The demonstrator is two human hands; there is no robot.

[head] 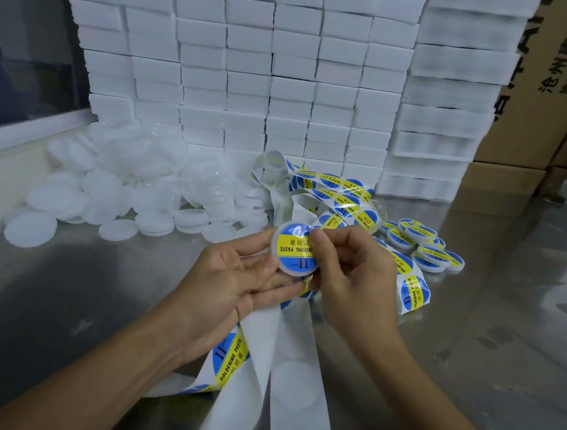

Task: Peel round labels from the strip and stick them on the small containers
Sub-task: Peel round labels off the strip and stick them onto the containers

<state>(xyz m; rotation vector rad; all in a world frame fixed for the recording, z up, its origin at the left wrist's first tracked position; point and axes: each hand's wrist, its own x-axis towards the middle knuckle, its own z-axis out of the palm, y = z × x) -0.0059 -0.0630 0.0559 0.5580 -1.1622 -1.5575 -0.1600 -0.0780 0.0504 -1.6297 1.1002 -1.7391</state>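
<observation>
While labelled, container (296,250) between both hands.

Labels (347,202): blue rounds, yellow band, dark lettering. Strip (301,377): white backing. Held container (296,250): translucent white, blue-and-yellow label. Unlabelled containers (122,189): frosted white. Foam blocks (247,60): white. Cartons (554,90): brown, black print. Table (496,341): grey steel.

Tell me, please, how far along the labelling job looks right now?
Early days. Done: a small cluster of labelled containers lies at the right. In hand: the left hand holds a container while the right hand presses its blue-and-yellow label on. Left: a large pile of unlabelled white containers and a label strip still carrying many labels.
</observation>
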